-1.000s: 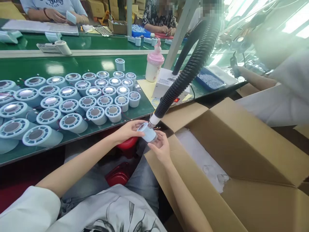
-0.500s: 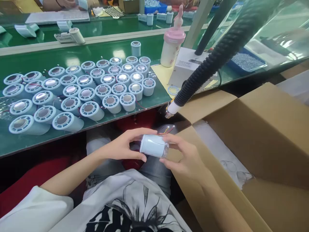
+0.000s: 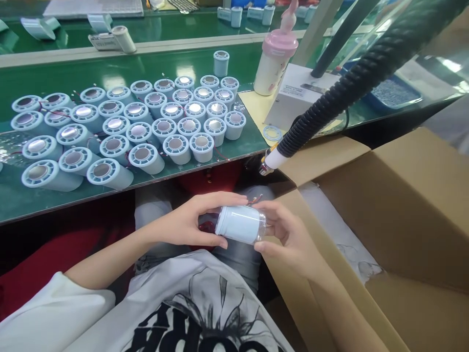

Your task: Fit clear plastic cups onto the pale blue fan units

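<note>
Above my lap, a light blue cylinder (image 3: 240, 223) in a clear film sleeve lies on its side between both hands. My left hand (image 3: 194, 220) grips its left end, fingers over the top and thumb below. At the right end, my right hand (image 3: 284, 230) closes on the clear film that reaches past the blue body, thumb underneath. Thin red and yellow wires (image 3: 255, 199) with small connectors stick out behind the cylinder. Several similar blue cylinders (image 3: 148, 159) with round metal discs in their ribbed ends stand in rows on the green bench (image 3: 47, 203).
A black corrugated hose (image 3: 322, 110) with a white and metal tip (image 3: 269, 162) hangs just beyond my hands. An open cardboard box (image 3: 410, 195) stands at my right. A pink-lidded bottle (image 3: 274, 61) and a white box-shaped device (image 3: 295, 95) stand on the bench.
My right hand has slid slightly right along the film sleeve, and more clear film shows at that end. The camera view has shifted a little.
</note>
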A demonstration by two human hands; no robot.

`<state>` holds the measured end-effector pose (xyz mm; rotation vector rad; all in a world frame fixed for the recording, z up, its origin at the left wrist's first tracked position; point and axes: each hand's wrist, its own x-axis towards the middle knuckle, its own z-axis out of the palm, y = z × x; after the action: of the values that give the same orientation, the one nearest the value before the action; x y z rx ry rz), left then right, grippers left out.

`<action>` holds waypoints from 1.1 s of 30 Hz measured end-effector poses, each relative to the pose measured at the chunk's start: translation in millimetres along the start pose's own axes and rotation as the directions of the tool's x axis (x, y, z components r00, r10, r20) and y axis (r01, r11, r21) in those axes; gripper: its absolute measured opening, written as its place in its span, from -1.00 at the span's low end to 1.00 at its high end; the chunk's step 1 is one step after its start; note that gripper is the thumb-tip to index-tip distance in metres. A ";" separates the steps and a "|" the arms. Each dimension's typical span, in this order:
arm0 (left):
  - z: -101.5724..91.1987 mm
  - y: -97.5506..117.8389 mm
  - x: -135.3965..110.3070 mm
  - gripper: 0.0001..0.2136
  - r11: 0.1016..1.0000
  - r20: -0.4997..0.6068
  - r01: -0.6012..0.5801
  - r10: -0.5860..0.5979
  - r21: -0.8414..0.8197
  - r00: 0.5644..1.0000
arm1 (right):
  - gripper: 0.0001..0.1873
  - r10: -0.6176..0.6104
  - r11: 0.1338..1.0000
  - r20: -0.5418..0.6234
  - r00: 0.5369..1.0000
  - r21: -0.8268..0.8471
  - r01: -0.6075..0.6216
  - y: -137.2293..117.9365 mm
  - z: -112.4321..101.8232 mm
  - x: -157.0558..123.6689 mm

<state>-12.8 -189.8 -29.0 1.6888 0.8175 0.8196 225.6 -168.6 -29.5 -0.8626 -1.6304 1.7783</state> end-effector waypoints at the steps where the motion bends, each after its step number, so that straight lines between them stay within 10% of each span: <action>1: -0.1 0.1 -0.2 -0.31 1.000 0.002 -0.002 0.002 0.001 1.000 | -0.53 0.024 0.999 0.008 1.000 0.036 -0.024 0.0 0.5 0.1; 33: -0.6 -4.5 -2.3 -0.38 0.994 0.010 -0.080 0.079 0.074 0.997 | -0.27 0.525 0.641 0.366 0.769 0.424 -0.640 10.0 14.9 11.0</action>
<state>-15.0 -190.4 -33.5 1.7987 0.7886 0.8460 207.2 -170.4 -39.7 -1.0242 -0.8826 2.6888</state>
